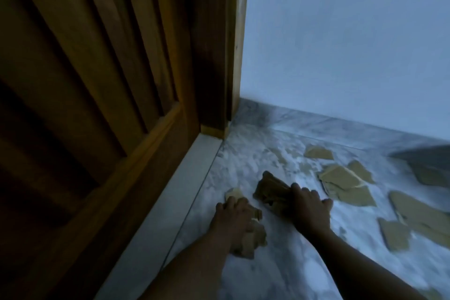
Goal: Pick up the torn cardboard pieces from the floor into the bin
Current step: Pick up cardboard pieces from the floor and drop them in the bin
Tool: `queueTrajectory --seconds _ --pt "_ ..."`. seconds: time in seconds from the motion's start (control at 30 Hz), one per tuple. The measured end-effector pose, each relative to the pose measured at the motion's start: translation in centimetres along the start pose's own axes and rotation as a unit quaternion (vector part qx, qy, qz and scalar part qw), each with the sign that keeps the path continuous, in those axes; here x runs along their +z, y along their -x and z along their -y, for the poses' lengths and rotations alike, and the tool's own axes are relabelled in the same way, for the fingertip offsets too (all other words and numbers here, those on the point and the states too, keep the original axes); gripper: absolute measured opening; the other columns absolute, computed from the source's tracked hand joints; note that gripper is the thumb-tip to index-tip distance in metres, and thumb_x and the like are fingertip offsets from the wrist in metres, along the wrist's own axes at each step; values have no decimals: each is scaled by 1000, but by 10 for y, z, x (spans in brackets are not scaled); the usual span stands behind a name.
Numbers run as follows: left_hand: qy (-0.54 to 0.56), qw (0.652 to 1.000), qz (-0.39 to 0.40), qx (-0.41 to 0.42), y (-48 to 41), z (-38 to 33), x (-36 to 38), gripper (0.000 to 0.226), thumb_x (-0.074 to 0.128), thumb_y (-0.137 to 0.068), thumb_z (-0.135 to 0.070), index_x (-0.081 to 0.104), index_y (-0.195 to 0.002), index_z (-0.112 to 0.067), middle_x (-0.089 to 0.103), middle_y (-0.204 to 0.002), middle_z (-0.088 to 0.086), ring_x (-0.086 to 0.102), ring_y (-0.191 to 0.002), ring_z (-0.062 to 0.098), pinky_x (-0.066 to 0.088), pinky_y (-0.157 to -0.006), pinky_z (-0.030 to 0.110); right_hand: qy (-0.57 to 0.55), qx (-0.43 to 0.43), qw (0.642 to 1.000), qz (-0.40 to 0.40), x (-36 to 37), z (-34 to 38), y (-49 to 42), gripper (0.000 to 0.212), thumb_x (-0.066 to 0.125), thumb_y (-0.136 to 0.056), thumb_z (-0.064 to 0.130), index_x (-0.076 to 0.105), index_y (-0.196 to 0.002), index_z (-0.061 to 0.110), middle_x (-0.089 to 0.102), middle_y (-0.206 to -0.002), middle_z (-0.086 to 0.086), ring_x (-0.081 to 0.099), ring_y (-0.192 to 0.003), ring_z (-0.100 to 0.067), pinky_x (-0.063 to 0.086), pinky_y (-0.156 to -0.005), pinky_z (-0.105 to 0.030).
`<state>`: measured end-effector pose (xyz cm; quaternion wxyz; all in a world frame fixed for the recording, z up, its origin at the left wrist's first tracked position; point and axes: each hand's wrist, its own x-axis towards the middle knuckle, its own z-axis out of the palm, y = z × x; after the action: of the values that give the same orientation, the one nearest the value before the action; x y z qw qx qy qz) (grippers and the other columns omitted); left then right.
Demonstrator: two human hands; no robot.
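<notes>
Left hand: our left hand [235, 218] is low by the door sill, fingers curled down over a clump of scraps [253, 238] on the floor. We judge it a grasp, though the palm hides most of it.
Right hand: our right hand [310, 210] is closed round a bundle [270, 190] of torn cardboard that juts out on the far left of the fingers.
Still on the floor: loose pieces [345, 182] lie scattered to the right on the marble floor [280, 275], apart from both hands. One small scrap [233, 193] sits just beyond the left fingertips.
Bin: we cannot find it. A dark shape [428, 161] at the far right edge is too blurred to name.
Surroundings: wooden door [97, 80] on the left, pale wall [341, 44] beyond.
Risk, overfull hands: both are loaded, so reaching for more may let pieces slide out.
Risk, loose stack: the bundle is uneven, and tilting it on the lift could shed the outer sheets.
Risk, missed scrap: the small one by the sill is easy to overlook in this dim light.
</notes>
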<state>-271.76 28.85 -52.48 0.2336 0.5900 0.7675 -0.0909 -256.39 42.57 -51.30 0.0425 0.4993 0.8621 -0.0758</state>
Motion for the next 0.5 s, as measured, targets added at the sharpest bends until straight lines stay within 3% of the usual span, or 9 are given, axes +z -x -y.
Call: queueTrajectory --seconds 0.1,0.17,0.27,0.37,0.43,0.5 --pt "53 998 -30 -8 18 1 8 51 60 -92 -34 41 -137 -18 37 -140 10 30 -132 35 35 -99 48 -137 86 985 66 -8 -19 0 26 67 -83 42 51 -97 26 63 -88 2 59 -85 -22 46 -86 -45" --pt "159 986 -17 -52 27 16 7 46 51 -98 -32 41 -140 -16 37 -144 11 34 -135 35 36 -105 46 -198 65 973 99 -14 -18 -4 39 75 -83 44 61 -105 15 66 -94 -2 62 -87 -24 49 -84 -39" --pt "199 975 -2 -98 37 52 17 61 51 -99 -25 24 -153 -15 32 -153 14 35 -139 33 35 -111 43 -238 12 949 206 -13 16 -8 49 72 -89 40 62 -124 7 65 -118 -11 61 -110 -27 45 -93 -37" --pt "204 968 12 -145 46 85 35 68 56 -97 -30 22 -154 -15 34 -154 12 38 -139 30 34 -113 41 -265 16 928 261 5 74 -11 66 70 -85 50 53 -136 11 48 -139 -9 48 -124 -29 39 -108 -42" --pt "215 963 11 -161 49 99 47 71 64 -89 -35 31 -149 -17 42 -149 10 45 -133 29 40 -108 42 -270 40 925 265 19 112 -5 72 71 -79 56 49 -136 17 35 -139 -5 36 -129 -32 31 -112 -48" --pt "221 960 4 -171 53 104 53 74 69 -83 -37 35 -146 -18 45 -145 9 49 -129 29 44 -105 42 -266 62 932 237 31 137 2 73 71 -75 60 49 -133 23 35 -134 -4 33 -129 -30 25 -113 -51"
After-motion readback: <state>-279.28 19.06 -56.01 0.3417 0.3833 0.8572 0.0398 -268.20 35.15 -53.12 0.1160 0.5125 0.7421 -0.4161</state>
